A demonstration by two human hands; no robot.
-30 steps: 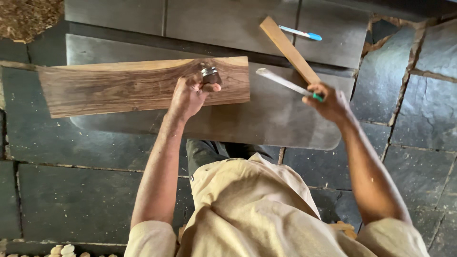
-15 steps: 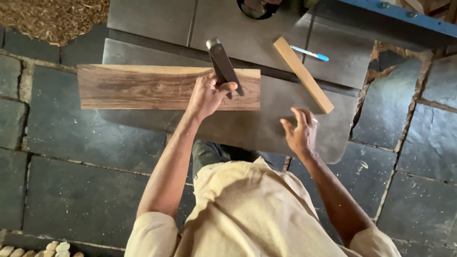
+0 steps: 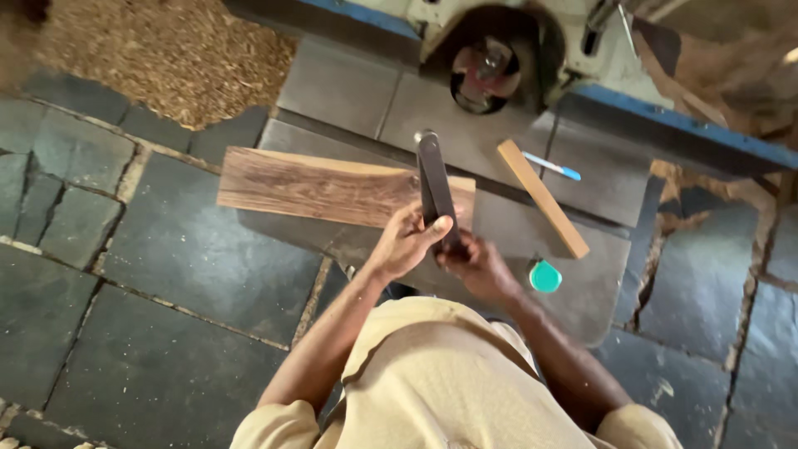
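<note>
Now, step: both hands steady a dark flat bar across the wooden plank; next it needs squaring to the edge.
Grip: left hand and right hand closed round the bar's near end.
Plank: under the bar, beyond the hands, on the counter.

Beige short-sleeved shirt, bare forearms.

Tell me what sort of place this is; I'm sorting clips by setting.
Most likely a woodworking shop. A wooden board lies on a metal machine table, with a large machine behind it and wood shavings piled on the stone floor.
</note>
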